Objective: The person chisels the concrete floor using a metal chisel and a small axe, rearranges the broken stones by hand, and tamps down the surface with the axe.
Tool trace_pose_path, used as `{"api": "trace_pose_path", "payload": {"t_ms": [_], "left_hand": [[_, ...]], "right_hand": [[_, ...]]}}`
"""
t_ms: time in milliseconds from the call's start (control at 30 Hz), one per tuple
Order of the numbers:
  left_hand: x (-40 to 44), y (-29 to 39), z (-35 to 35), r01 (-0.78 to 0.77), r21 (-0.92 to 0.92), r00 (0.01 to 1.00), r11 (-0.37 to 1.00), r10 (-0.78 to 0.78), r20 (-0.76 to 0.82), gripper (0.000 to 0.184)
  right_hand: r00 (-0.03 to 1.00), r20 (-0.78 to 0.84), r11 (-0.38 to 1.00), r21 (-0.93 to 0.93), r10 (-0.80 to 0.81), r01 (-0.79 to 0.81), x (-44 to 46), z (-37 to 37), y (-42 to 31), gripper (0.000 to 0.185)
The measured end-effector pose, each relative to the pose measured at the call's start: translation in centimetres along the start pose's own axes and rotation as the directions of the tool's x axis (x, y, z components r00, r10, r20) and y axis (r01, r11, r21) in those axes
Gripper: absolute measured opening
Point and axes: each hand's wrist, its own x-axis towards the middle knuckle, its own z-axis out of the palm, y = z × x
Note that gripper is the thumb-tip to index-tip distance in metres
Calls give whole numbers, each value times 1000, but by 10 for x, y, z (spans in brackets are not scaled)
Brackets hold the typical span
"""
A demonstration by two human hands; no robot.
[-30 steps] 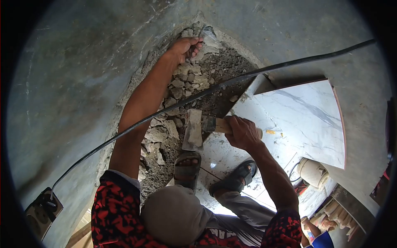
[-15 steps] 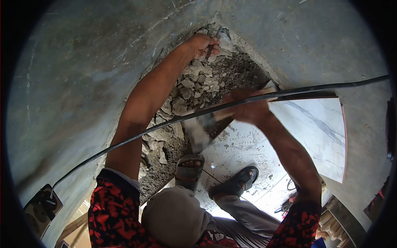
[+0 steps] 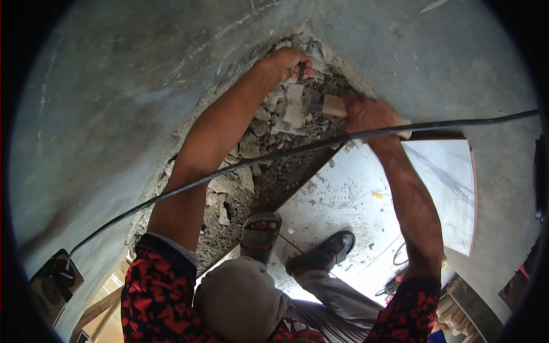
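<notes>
My left hand (image 3: 294,64) is closed around a thin dark metal chisel (image 3: 301,71), whose upper end points into the broken corner between the walls. My right hand (image 3: 369,117) grips the wooden handle of a hammer (image 3: 294,107). The hammer's pale, dusty, wide head is just below my left hand, close to the chisel's lower end; whether the two touch I cannot tell. Under both hands lies broken concrete rubble (image 3: 260,123) with dark loose soil.
A black cable (image 3: 274,157) crosses the view below my right hand. Marble-patterned tiles (image 3: 440,177) lie at the right. Two sandalled feet (image 3: 260,237) stand below. A grey cap (image 3: 243,297) is at the bottom, and a socket box (image 3: 56,283) at the lower left.
My right hand has swung the hammer up from near the feet to my left hand. My left hand stays closed on the chisel in the corner; the view has shifted slightly.
</notes>
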Motion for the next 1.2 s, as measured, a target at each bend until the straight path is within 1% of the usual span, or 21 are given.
{"api": "trace_pose_path", "payload": {"t_ms": [67, 133, 200, 267, 300, 400, 433, 467, 533, 567, 600, 633, 733, 800, 867, 900, 967, 1033, 1100, 1167, 1200], "left_hand": [[-5, -2, -2, 9, -9, 1000, 1000, -9, 22, 18], [-11, 9, 1, 14, 53, 1000, 998, -14, -3, 19], [-2, 6, 0, 10, 22, 1000, 1000, -10, -1, 18], [1, 1, 0, 12, -8, 1000, 1000, -12, -5, 18], [0, 1, 3, 3, -5, 999, 1000, -3, -33, 18], [3, 12, 0, -48, -3, 998, 999, 48, -46, 16], [2, 2, 3, -48, -10, 999, 999, 47, -16, 14], [4, 5, 3, -54, -8, 998, 999, 54, -12, 14], [1, 3, 1, 5, 29, 1000, 1000, -5, 1, 18], [1, 3, 1, 6, 29, 1000, 1000, -6, 0, 18], [1, 1, 2, -2, 8, 1000, 1000, 2, -5, 18], [4, -1, 3, -11, -14, 1000, 1000, 11, -10, 18], [10, -1, 6, -46, -79, 999, 996, 47, 4, 18], [8, -9, 3, -57, -40, 998, 998, 57, -2, 19], [10, -15, 1, -127, 38, 991, 991, 128, -28, 18], [27, -21, -9, -105, 85, 992, 991, 111, -62, 19], [37, -22, -14, -99, 75, 992, 992, 105, -73, 19], [27, -25, -3, -148, 145, 984, 978, 161, -82, 23], [11, -38, 10, -157, 98, 985, 983, 163, -52, 23], [13, -52, 8, -193, 92, 981, 977, 192, 18, 26], [18, -56, 9, -179, 90, 984, 980, 178, 15, 26]], "right_hand": [[996, -57, 998, -31, -64, 62, -20, 5, -15, 21], [860, -181, 876, -18, -478, 483, -36, 1, -26, 20], [721, -235, 746, -32, -652, 665, -33, -1, -21, 20], [934, 91, 938, 27, -347, 346, -9, 0, 4, 20], [1000, -22, 997, 82, -13, 15, -2, -5, 11, 18], [988, -108, 992, 47, -108, 114, -13, 4, -1, 18], [974, -59, 972, 77, -218, 222, -26, 0, -14, 17], [832, -344, 883, 15, -436, 469, -35, 15, -15, 19], [705, -292, 747, -53, -647, 663, -38, 0, -20, 19], [704, -292, 746, -52, -647, 664, -28, 4, -10, 19], [905, -204, 922, 30, -373, 386, -11, 11, 7, 20], [995, -89, 995, 75, -52, 59, -4, 12, 13, 20], [974, -203, 991, 70, -98, 114, -5, 10, 8, 22], [972, -134, 974, 95, -192, 206, -23, 16, -8, 25], [874, -286, 910, 16, -392, 413, -43, 24, -23, 27], [877, -274, 907, 33, -395, 419, -50, 30, -27, 27], [926, -101, 921, 115, -363, 373, -60, 39, -30, 33], [948, -99, 927, 199, -303, 317, -71, 51, -33, 33], [964, -110, 928, 266, -241, 262, -81, 61, -32, 34], [992, -18, 917, 380, -123, 120, -94, 72, -33, 30], [992, -6, 914, 388, -125, 118, -101, 76, -34, 30]]}}
